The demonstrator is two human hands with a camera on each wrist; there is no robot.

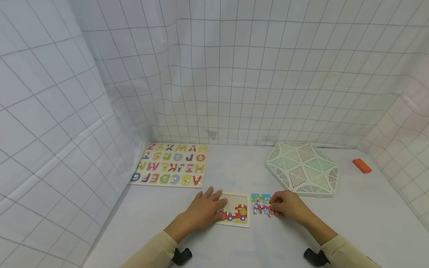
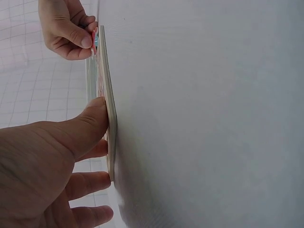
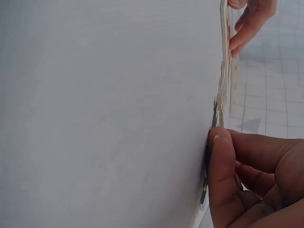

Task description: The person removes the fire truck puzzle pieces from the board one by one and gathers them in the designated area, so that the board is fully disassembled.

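Observation:
A small wooden jigsaw tray (image 1: 233,201) lies on the table, with red vehicle pieces (image 1: 242,211) along its lower part and bare wood above. My left hand (image 1: 205,209) rests on the tray's left side, fingers spread and thumb on the edge. Just right of the tray sits a cluster of colourful jigsaw pieces (image 1: 257,200). My right hand (image 1: 289,205) pinches a reddish jigsaw piece (image 1: 268,211) at the cluster's right side between thumb and fingers. From the left wrist camera, that piece (image 2: 95,40) shows red and blue at the fingertips, mostly covered.
An alphabet board (image 1: 172,163) with coloured letters lies at the back left. A white perforated, angular board (image 1: 303,167) is at the back right, and an orange block (image 1: 362,166) lies beyond it. Gridded white curtains (image 1: 234,74) enclose the table's back and sides.

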